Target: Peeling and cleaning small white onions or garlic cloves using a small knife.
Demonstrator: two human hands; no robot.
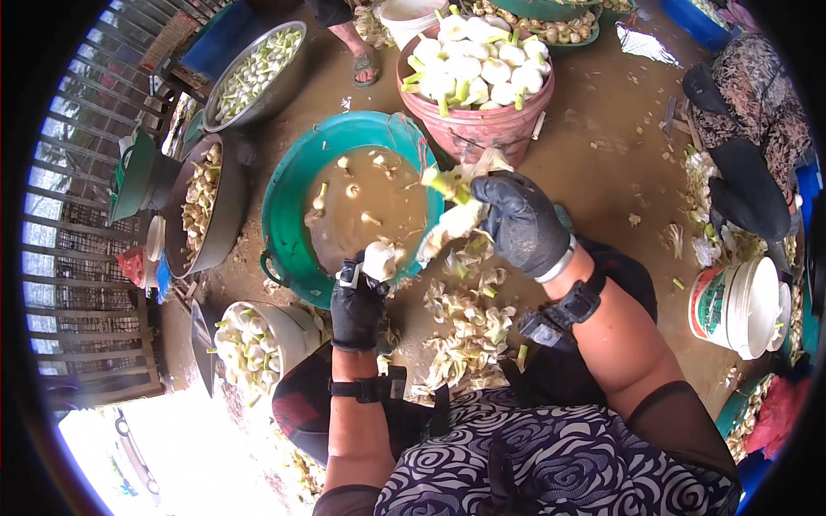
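My left hand [359,303], in a black glove, holds a white garlic bulb [379,260] over the near rim of a green plastic tub [284,187]. In the tub lie several garlic bulbs [352,190] in brownish water. My right hand [526,222], also gloved, is raised beyond the tub's right rim and grips pale peeled garlic skins [461,219] with a green stem piece among them. Whether a tool is in that hand I cannot tell. Loose garlic skins [464,335] are heaped on the ground between my knees.
A pink bucket [477,132] heaped with white garlic stands beyond the tub. At the left are a white bucket [297,329] of garlic, a dark basin [229,226] and a metal basin [293,64]. White pails [742,309] lie at the right, near a seated person [748,129]. Another person's foot [365,68] is ahead.
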